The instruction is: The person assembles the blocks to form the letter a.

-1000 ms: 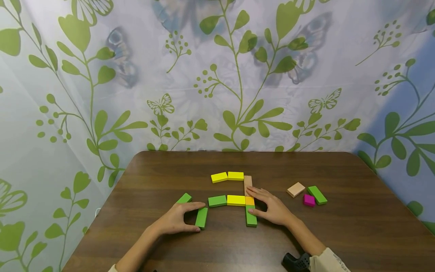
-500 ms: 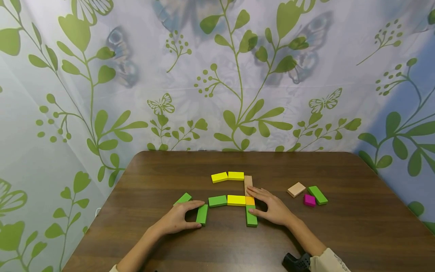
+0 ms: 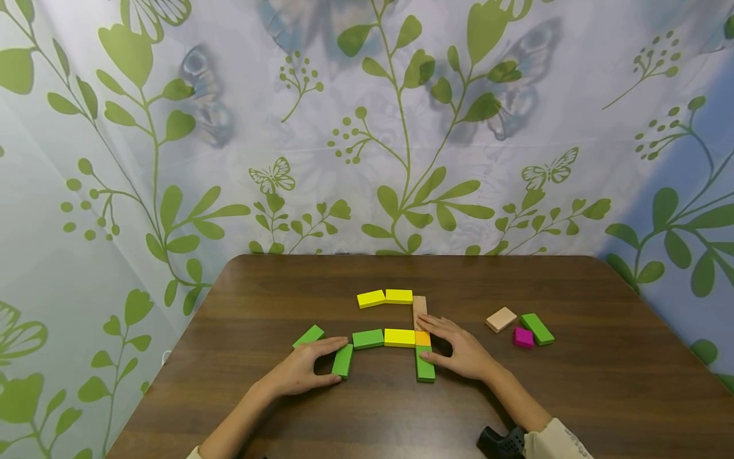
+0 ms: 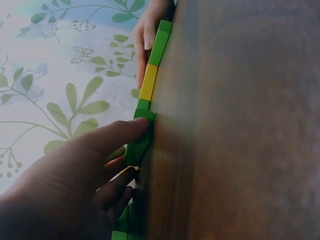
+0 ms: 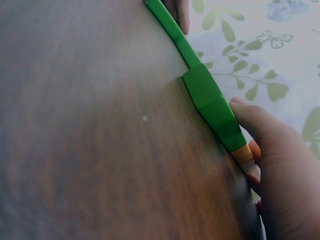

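Note:
My left hand [image 3: 299, 370] pinches a green block [image 3: 342, 361] by its ends, thumb at the near end and index finger at the far end. In the left wrist view the thumb presses on this green block [image 4: 138, 142]. Just beyond it lie another green block [image 3: 367, 339] and a yellow block [image 3: 399, 338], end to end. My right hand [image 3: 463, 349] rests along a column: its fingers touch a plain wooden block [image 3: 420, 309], and its thumb touches a green block [image 3: 425, 364]. A small orange block [image 3: 422, 338] sits between those two.
Two yellow blocks [image 3: 398, 296] extend left from the column's far end. One green block [image 3: 309, 335] lies behind my left hand. To the right are a wooden block [image 3: 501, 319], a magenta block [image 3: 523, 338] and a green block [image 3: 537, 329]. A black object [image 3: 500, 442] sits by the right sleeve.
The left hand has shifted its green block slightly away from me, its far end now close to the green block in the row. The right hand keeps its place.

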`<action>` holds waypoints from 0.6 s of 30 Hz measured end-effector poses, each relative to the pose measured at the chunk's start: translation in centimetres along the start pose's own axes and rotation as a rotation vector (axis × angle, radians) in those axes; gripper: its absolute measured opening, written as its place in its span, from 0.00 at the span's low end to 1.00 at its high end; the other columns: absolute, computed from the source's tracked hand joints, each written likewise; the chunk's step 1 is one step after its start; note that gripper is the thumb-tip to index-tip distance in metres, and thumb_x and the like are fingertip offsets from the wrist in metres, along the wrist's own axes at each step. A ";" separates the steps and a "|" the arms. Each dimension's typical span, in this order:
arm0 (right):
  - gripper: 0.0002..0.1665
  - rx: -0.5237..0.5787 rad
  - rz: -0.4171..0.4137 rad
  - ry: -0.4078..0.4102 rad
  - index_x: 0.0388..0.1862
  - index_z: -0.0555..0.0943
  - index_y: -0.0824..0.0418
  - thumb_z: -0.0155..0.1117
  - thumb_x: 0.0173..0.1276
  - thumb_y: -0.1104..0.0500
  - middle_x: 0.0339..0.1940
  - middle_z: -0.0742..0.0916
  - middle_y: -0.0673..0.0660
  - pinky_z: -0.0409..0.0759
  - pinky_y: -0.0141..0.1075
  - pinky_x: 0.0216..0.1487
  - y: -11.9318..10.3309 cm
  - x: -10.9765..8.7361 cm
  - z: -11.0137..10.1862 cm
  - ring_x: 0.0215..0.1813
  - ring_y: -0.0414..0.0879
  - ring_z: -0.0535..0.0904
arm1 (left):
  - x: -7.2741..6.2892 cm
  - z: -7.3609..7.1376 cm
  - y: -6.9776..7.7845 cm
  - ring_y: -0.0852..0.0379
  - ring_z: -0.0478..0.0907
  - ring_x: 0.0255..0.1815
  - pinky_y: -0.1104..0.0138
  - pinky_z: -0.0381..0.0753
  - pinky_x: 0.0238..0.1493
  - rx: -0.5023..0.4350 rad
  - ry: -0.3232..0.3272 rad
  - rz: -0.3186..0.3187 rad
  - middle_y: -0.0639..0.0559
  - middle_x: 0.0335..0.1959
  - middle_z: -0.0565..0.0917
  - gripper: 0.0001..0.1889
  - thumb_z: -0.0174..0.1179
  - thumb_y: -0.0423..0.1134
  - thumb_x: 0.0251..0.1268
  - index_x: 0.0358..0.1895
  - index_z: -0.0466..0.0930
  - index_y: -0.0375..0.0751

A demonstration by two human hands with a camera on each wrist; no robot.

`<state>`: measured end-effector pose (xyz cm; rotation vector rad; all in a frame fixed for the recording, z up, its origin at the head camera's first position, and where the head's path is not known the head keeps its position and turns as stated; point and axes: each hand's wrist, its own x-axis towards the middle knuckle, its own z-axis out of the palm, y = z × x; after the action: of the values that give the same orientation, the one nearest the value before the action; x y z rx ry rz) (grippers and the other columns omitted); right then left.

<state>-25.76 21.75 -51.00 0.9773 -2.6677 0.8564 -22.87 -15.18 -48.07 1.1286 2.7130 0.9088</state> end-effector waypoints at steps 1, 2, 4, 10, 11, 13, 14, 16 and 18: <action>0.40 0.000 -0.001 0.000 0.69 0.65 0.50 0.62 0.60 0.39 0.70 0.65 0.48 0.57 0.55 0.64 0.0 0.0 0.0 0.69 0.55 0.60 | 0.0 0.0 0.0 0.55 0.63 0.65 0.57 0.67 0.60 -0.001 0.002 0.000 0.54 0.66 0.66 0.35 0.61 0.53 0.59 0.68 0.63 0.44; 0.40 0.001 -0.002 -0.001 0.69 0.65 0.51 0.62 0.60 0.39 0.70 0.65 0.48 0.57 0.55 0.64 0.0 0.0 0.0 0.69 0.56 0.60 | 0.0 0.1 0.0 0.55 0.63 0.65 0.57 0.67 0.60 -0.002 0.004 -0.002 0.54 0.65 0.67 0.35 0.61 0.53 0.59 0.67 0.64 0.44; 0.40 0.002 -0.004 -0.002 0.69 0.65 0.51 0.61 0.60 0.39 0.70 0.65 0.48 0.57 0.55 0.64 0.0 0.0 0.0 0.69 0.56 0.60 | 0.0 0.1 0.0 0.55 0.63 0.65 0.57 0.67 0.60 -0.002 0.009 -0.007 0.55 0.65 0.67 0.35 0.61 0.54 0.58 0.67 0.64 0.45; 0.40 0.006 0.001 -0.003 0.69 0.65 0.51 0.62 0.60 0.39 0.70 0.65 0.49 0.57 0.55 0.64 -0.2 0.0 -0.1 0.69 0.56 0.60 | 0.1 0.2 0.1 0.56 0.63 0.65 0.57 0.66 0.60 -0.004 0.019 -0.026 0.56 0.64 0.68 0.35 0.61 0.56 0.56 0.67 0.65 0.46; 0.40 0.006 0.003 -0.003 0.69 0.65 0.51 0.62 0.60 0.39 0.70 0.65 0.49 0.57 0.55 0.64 -0.2 0.0 -0.1 0.69 0.56 0.60 | 0.1 0.2 0.1 0.56 0.64 0.65 0.57 0.67 0.60 -0.003 0.020 -0.026 0.56 0.64 0.68 0.35 0.61 0.56 0.56 0.67 0.65 0.46; 0.40 0.007 0.004 -0.003 0.69 0.65 0.51 0.62 0.60 0.39 0.70 0.65 0.49 0.57 0.56 0.64 -0.2 0.0 -0.2 0.69 0.56 0.60 | 0.1 0.2 0.1 0.56 0.64 0.65 0.57 0.66 0.60 -0.005 0.020 -0.026 0.56 0.64 0.68 0.35 0.62 0.55 0.56 0.67 0.65 0.46; 0.40 0.006 0.003 -0.003 0.69 0.65 0.51 0.61 0.60 0.39 0.70 0.65 0.49 0.57 0.56 0.64 -0.2 0.0 -0.1 0.69 0.56 0.59 | 0.1 0.1 0.1 0.56 0.64 0.65 0.57 0.66 0.60 -0.003 0.020 -0.025 0.56 0.64 0.68 0.35 0.62 0.55 0.56 0.67 0.65 0.46; 0.40 0.004 0.003 -0.001 0.69 0.65 0.51 0.61 0.60 0.39 0.70 0.65 0.49 0.57 0.56 0.64 -0.2 0.0 -0.1 0.69 0.57 0.59 | 0.1 0.1 0.1 0.56 0.64 0.65 0.57 0.66 0.60 -0.002 0.019 -0.021 0.56 0.65 0.68 0.35 0.61 0.55 0.56 0.67 0.65 0.46; 0.40 0.003 0.003 0.000 0.69 0.65 0.51 0.61 0.60 0.39 0.70 0.65 0.49 0.57 0.56 0.64 -0.1 0.0 -0.1 0.69 0.57 0.59 | 0.1 0.1 0.1 0.56 0.63 0.65 0.57 0.66 0.60 -0.003 0.016 -0.019 0.56 0.65 0.68 0.35 0.61 0.55 0.57 0.67 0.65 0.46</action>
<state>-25.71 21.69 -50.85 0.9749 -2.6694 0.8611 -22.79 -15.01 -48.11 1.0981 2.7297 0.9227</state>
